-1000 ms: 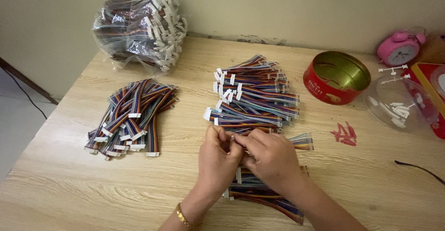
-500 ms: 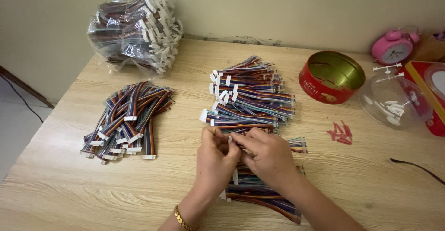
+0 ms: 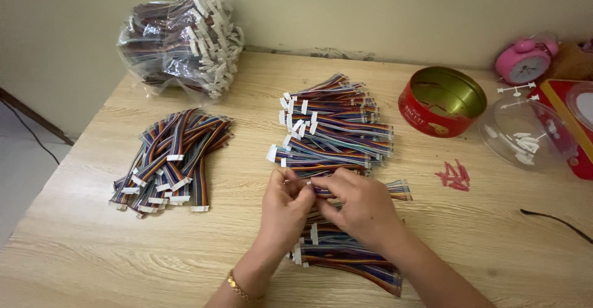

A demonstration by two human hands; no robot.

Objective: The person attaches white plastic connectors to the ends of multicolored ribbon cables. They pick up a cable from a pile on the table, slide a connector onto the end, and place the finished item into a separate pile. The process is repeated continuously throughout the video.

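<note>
Barely shifted, both hands (image 3: 327, 206) pinch a ribbon cable (image 3: 321, 189), grip hiding its connector

A clear plastic bag stuffed with rainbow ribbon cables (image 3: 179, 42) sits at the far left of the pale wood-grain counter (image 3: 92, 252), against the wall. At the far right stands a round red tin with a gold inside (image 3: 442, 101), open and upright. Just beside it lies a clear plastic dome lid holding small white plastic pieces (image 3: 525, 135). A pink alarm clock (image 3: 522, 61) stands behind. Small red plastic bits (image 3: 454, 175) lie scattered near the tin.
</note>
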